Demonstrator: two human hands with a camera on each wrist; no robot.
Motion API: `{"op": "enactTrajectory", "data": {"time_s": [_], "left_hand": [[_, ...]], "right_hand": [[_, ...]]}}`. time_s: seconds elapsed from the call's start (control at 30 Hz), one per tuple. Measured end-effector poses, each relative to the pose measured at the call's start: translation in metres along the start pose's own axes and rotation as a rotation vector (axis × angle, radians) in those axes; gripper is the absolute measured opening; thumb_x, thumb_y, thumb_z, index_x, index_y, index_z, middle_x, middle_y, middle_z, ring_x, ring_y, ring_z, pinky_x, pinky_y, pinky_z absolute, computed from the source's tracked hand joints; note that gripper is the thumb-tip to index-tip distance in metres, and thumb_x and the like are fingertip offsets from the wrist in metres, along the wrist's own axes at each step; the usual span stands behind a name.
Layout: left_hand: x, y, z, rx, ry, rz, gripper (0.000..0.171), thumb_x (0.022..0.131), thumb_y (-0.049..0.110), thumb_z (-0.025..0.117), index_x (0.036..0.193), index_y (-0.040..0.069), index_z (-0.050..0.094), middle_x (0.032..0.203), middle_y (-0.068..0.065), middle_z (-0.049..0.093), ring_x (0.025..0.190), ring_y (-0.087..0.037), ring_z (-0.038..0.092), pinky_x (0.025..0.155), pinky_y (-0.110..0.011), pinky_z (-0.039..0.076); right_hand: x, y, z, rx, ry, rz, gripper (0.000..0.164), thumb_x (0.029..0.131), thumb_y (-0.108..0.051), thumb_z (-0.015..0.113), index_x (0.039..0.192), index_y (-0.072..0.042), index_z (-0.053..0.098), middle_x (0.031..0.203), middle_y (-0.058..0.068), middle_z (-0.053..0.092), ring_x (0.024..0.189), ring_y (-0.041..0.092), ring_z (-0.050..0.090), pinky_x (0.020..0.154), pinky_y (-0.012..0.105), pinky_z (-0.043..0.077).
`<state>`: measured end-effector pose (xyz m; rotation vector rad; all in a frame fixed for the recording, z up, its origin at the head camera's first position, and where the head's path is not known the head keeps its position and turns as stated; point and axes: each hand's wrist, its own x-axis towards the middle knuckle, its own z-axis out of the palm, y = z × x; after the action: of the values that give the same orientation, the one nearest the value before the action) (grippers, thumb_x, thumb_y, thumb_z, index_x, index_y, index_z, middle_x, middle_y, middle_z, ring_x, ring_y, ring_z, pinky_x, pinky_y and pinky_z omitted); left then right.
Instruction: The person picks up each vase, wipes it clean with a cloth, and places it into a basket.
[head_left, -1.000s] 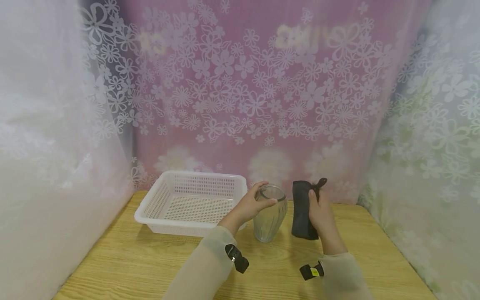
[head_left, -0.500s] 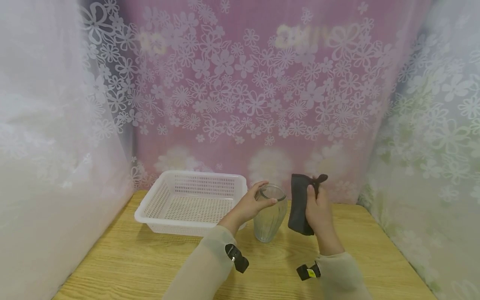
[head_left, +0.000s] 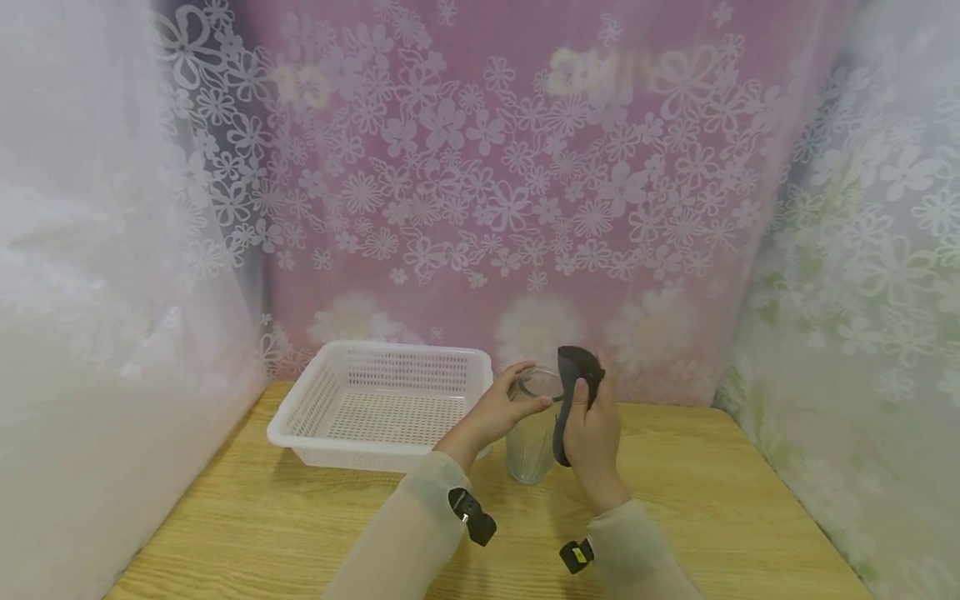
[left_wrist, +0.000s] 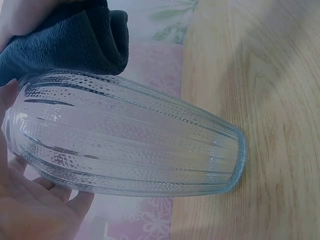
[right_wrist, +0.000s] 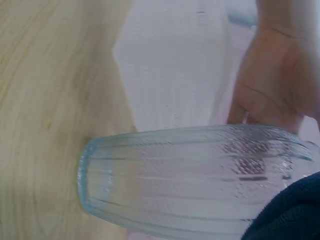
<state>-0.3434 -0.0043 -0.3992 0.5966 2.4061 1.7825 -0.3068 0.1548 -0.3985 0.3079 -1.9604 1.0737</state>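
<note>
A clear ribbed glass vase (head_left: 527, 454) stands upright on the wooden table. My left hand (head_left: 497, 410) grips it just under the rim, thumb in front and fingers behind. My right hand (head_left: 594, 437) holds a folded dark cloth (head_left: 576, 371), thumb on the near side, against the upper right of the vase. The left wrist view shows the cloth (left_wrist: 65, 47) lying along the shoulder of the glass (left_wrist: 130, 140), which has small dotted marks. In the right wrist view only a corner of the cloth (right_wrist: 292, 215) shows, and the right hand itself is out of sight.
A white perforated plastic basket (head_left: 360, 457) sits just left of the vase, behind the left forearm. The wood-grain table (head_left: 720, 500) runs out to the right. Floral plastic curtains (head_left: 487, 208) hang at the back and both sides.
My right hand has moved left with the cloth, from a gap beside the vase to its upper side, lifting slightly on the way. The left hand and the vase have stayed put.
</note>
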Motion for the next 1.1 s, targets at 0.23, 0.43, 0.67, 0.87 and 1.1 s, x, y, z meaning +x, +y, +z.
{"op": "enactTrajectory", "data": {"time_s": [0.23, 0.43, 0.67, 0.87, 1.1], "left_hand": [[0.0, 0.0, 0.0, -0.004, 0.006, -0.003, 0.068, 0.075, 0.058, 0.066, 0.132, 0.055, 0.029, 0.151, 0.007, 0.021, 0.137, -0.023, 0.021, 0.105, -0.052, 0.026], [-0.001, -0.001, 0.001, -0.018, 0.005, -0.01, 0.067, 0.076, 0.056, 0.067, 0.131, 0.057, 0.029, 0.15, 0.008, 0.021, 0.137, -0.023, 0.02, 0.105, -0.053, 0.025], [0.001, -0.002, 0.003, -0.017, 0.009, -0.002, 0.066, 0.076, 0.055, 0.067, 0.131, 0.056, 0.03, 0.15, 0.009, 0.023, 0.137, -0.021, 0.021, 0.105, -0.051, 0.025], [0.001, -0.002, 0.002, -0.018, 0.018, 0.004, 0.069, 0.074, 0.058, 0.067, 0.132, 0.054, 0.03, 0.149, 0.008, 0.024, 0.137, -0.021, 0.021, 0.105, -0.05, 0.026], [0.001, -0.003, 0.003, -0.021, 0.016, 0.001, 0.069, 0.073, 0.06, 0.067, 0.132, 0.055, 0.03, 0.15, 0.008, 0.022, 0.137, -0.021, 0.021, 0.105, -0.05, 0.026]], "right_hand": [[-0.003, 0.007, 0.014, -0.033, 0.068, -0.02, 0.054, 0.099, -0.019, 0.041, 0.148, -0.022, 0.018, 0.142, 0.016, 0.037, 0.099, 0.042, 0.056, 0.067, 0.053, 0.048], [-0.002, 0.01, 0.015, -0.064, 0.079, 0.026, 0.054, 0.099, -0.018, 0.042, 0.148, -0.021, 0.018, 0.139, 0.018, 0.04, 0.104, 0.043, 0.054, 0.069, 0.056, 0.048], [0.002, 0.013, 0.013, -0.081, 0.023, 0.168, 0.054, 0.1, -0.035, 0.033, 0.148, -0.016, 0.016, 0.128, 0.025, 0.048, 0.096, 0.044, 0.057, 0.071, 0.056, 0.047], [0.004, 0.016, 0.012, -0.066, -0.008, 0.239, 0.05, 0.1, -0.039, 0.03, 0.143, -0.014, 0.026, 0.112, 0.023, 0.055, 0.09, 0.041, 0.059, 0.07, 0.054, 0.048], [0.007, 0.023, 0.009, -0.05, -0.069, 0.309, 0.054, 0.1, -0.04, 0.031, 0.146, -0.014, 0.02, 0.131, 0.024, 0.046, 0.107, 0.045, 0.052, 0.084, 0.06, 0.041]]}}
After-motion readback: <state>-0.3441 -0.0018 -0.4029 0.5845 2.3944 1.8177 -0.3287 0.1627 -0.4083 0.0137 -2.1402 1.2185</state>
